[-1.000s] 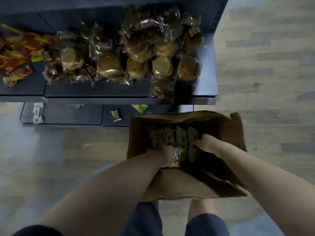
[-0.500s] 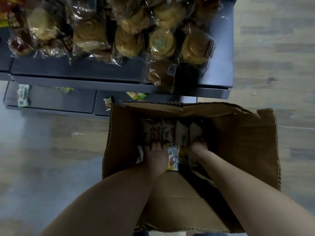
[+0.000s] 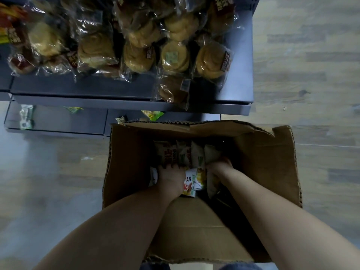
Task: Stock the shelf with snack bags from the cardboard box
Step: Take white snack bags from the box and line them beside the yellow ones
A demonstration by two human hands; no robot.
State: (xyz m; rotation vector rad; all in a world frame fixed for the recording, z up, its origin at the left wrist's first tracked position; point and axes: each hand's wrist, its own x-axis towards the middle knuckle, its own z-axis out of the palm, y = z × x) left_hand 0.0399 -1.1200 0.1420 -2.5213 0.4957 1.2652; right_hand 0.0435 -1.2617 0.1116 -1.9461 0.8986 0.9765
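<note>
Right grip: My right hand (image 3: pixel 219 166) has its fingers curled onto the rightmost of the upright snack bags (image 3: pixel 175 152); I read it as clamped on that bag.
Left grip: My left hand (image 3: pixel 171 177) is pushed down at the left end of the same row. Its fingertips are buried among the packets, so I cannot tell whether they have closed.
Task item: The snack bags stand in a row at the bottom of the cardboard box (image 3: pixel 263 162), against its far wall, with more lying flat under and between my hands.
Box: It sits open on the floor (image 3: pixel 302 75), just near of the shelf unit, flaps spread.
Shelf: The upper shelf (image 3: pixel 116 88) carries wrapped bun packs (image 3: pixel 175 57). The lower shelf (image 3: pixel 58 119) holds only a few loose packets (image 3: pixel 26 116).
Change: Over the last second the view has dropped closer to the box and both hands have sunk deeper, bracketing the row. The bags have not risen.
Meaning: I judge the pickup is under way but incomplete, and nothing from this handful has reached the shelf.
Next: Close both hands on the row ends, then lift it clear of the far flap.
</note>
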